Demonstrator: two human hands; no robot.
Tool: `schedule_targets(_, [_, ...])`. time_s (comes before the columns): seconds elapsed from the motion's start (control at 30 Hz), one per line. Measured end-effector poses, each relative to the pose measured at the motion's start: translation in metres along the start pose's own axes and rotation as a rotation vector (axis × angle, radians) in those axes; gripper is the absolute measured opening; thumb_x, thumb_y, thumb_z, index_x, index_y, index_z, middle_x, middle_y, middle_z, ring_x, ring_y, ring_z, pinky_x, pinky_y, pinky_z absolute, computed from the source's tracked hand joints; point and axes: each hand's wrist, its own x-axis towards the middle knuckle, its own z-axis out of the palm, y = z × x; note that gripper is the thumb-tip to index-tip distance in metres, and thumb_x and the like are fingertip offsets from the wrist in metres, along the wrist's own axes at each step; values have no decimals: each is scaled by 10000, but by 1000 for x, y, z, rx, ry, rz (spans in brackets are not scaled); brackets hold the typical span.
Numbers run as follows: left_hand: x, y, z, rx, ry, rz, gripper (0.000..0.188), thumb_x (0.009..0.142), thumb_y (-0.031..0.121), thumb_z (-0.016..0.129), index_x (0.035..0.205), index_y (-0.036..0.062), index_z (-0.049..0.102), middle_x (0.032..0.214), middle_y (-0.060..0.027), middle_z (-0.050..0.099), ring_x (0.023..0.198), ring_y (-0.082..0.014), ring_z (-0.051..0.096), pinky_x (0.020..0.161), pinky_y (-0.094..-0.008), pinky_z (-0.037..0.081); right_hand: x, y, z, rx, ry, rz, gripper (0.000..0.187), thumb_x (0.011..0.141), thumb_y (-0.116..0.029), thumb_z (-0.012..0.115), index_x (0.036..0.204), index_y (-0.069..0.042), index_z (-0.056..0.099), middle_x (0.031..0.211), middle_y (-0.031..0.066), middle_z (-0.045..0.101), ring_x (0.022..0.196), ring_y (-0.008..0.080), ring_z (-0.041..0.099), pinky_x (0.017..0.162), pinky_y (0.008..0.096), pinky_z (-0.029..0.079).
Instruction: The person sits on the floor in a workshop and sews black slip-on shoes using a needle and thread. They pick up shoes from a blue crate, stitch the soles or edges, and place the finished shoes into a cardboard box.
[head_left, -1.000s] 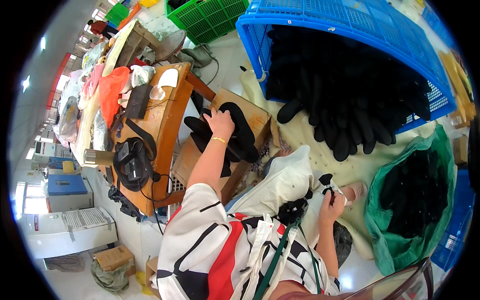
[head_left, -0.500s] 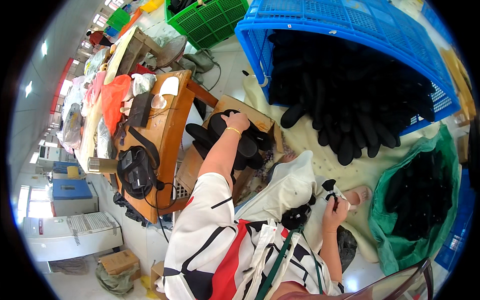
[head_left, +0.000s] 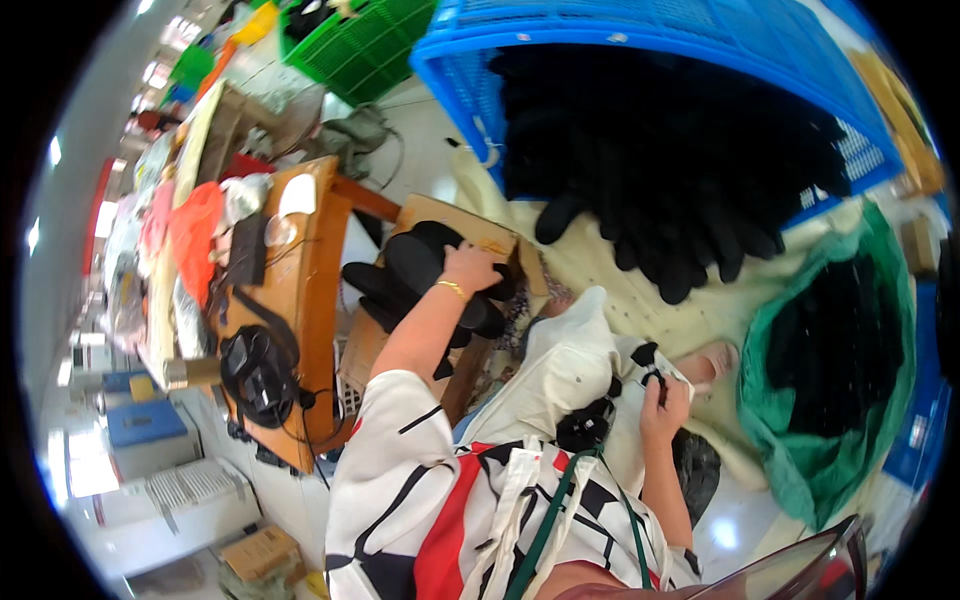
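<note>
The left hand [head_left: 472, 268] touches black pads [head_left: 413, 262], its grip unclear; the right hand [head_left: 664, 408] pinches a small black piece [head_left: 645, 354]. A tiny, unreadable white label [head_left: 523, 37] marks the blue crate [head_left: 640, 18].

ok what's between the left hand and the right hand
In the head view, the near-right side of the cardboard box and the pale cloth draped over the person's lap lie between the left hand and the right hand.

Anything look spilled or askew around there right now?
Yes: the blue crate appears tipped on its side, its black elongated pieces spilling onto the pale sheet. The dark padded pieces by the left hand also lie at mixed angles. Whether either is deliberate, I cannot tell.
</note>
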Motion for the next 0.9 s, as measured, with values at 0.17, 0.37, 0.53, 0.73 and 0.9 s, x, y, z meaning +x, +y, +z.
schedule_targets(0.17, [27, -16, 7, -100, -72, -122, 454, 848, 456, 639, 1147, 119, 700, 1226, -114, 661, 1195, -325, 572, 985, -593, 384, 1, 2, -6, 31, -31, 63, 137, 810, -44, 712, 915, -12, 631, 744, 89, 533, 613, 208, 514, 555, 316, 421])
schedule_targets(0.37, [78, -39, 2, -19, -324, -36, 535, 736, 424, 742, 1122, 54, 706, 1183, -170, 671, 1096, -336, 635, 932, -472, 494, 0, 8, -8, 59, 13, 92, 163, 770, -49, 748, 884, -37, 633, 692, 76, 502, 566, 217, 483, 507, 334, 385])
schedule_targets(0.53, [125, -5, -37, 126, -328, 233, 552, 739, 476, 689, 1022, 3, 727, 1127, -213, 677, 1047, -370, 636, 923, -429, 500, 7, 8, -10, 95, -25, 148, 169, 755, -38, 747, 882, -42, 636, 683, 72, 498, 555, 211, 488, 487, 326, 373])
schedule_targets(0.73, [222, 68, -61, -409, 1, 246, 1051, 688, 700, 703, 1302, -124, 484, 1308, -252, 572, 1237, -356, 541, 1030, -367, 442, 18, 10, -11, -2, -52, 147, 181, 727, -33, 741, 863, -53, 624, 679, 91, 508, 553, 240, 483, 486, 349, 367])
schedule_targets(0.9, [302, 124, -14, -1024, 490, 72, 1132, 619, 448, 904, 1387, -131, 307, 1380, -224, 502, 1322, -273, 456, 1106, -344, 370, 18, 15, -16, -33, -147, 113, 128, 766, -11, 664, 861, -29, 581, 704, 136, 509, 603, 320, 474, 543, 408, 370])
